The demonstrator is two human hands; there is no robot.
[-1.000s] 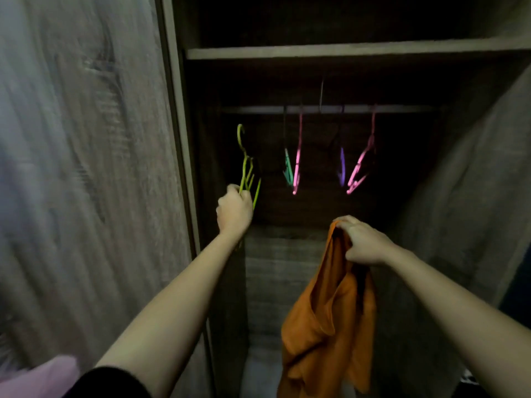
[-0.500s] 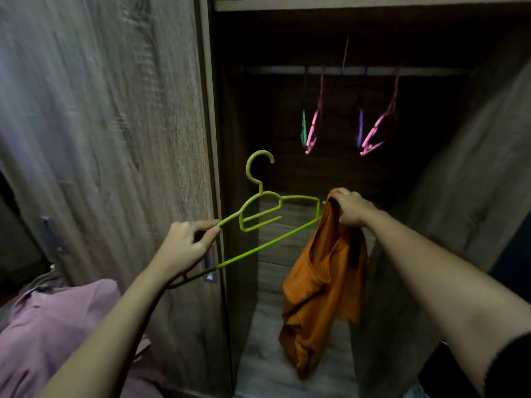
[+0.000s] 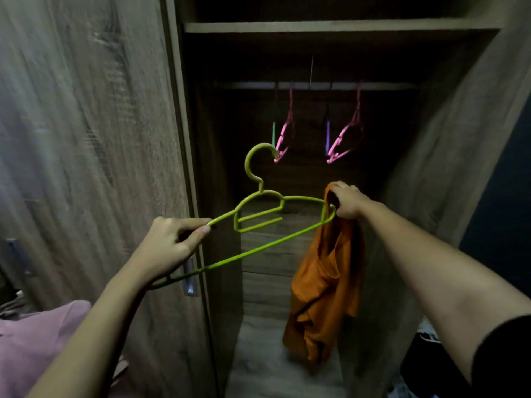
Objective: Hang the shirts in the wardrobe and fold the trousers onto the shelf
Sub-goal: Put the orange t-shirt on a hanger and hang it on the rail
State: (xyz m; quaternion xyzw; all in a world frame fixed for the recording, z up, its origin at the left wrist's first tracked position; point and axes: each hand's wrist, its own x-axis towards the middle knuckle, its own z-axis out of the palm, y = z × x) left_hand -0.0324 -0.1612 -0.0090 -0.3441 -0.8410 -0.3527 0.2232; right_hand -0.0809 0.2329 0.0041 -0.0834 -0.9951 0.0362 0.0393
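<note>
My left hand (image 3: pixel 169 245) pinches the near end of the green hanger (image 3: pixel 260 216) between thumb and forefinger, with the lower bar running under the palm. My right hand (image 3: pixel 347 202) is closed on a bunched edge of the orange shirt (image 3: pixel 324 282), right at the hanger's far shoulder — cloth and plastic look to be touching there, though I cannot tell whether the hanger tip is inside the shirt.

The shirt hangs limp from my fist in front of the open wardrobe (image 3: pixel 459 168), its lower folds dangling above the wardrobe floor. I judge it light and soft, likely to slide and twist rather than hold any shape, so the grip belongs at the collar or shoulder seam, spread wide enough to let the hanger arm pass in. Bunched as it is, the opening is hard to find.

The hanger looks thin, stiff and light — probably plastic, a bit springy along the bottom bar. Holding it by one end gives little control of the far tip; a hold near the neck under the hook would steady it better.

Further in, the rail (image 3: pixel 316 85) carries pink hangers (image 3: pixel 344 139), and a shelf (image 3: pixel 330 25) sits above. A pink garment (image 3: pixel 43 340) lies near left.

I can read no brand, label or writing anywhere; the light is dim.
</note>
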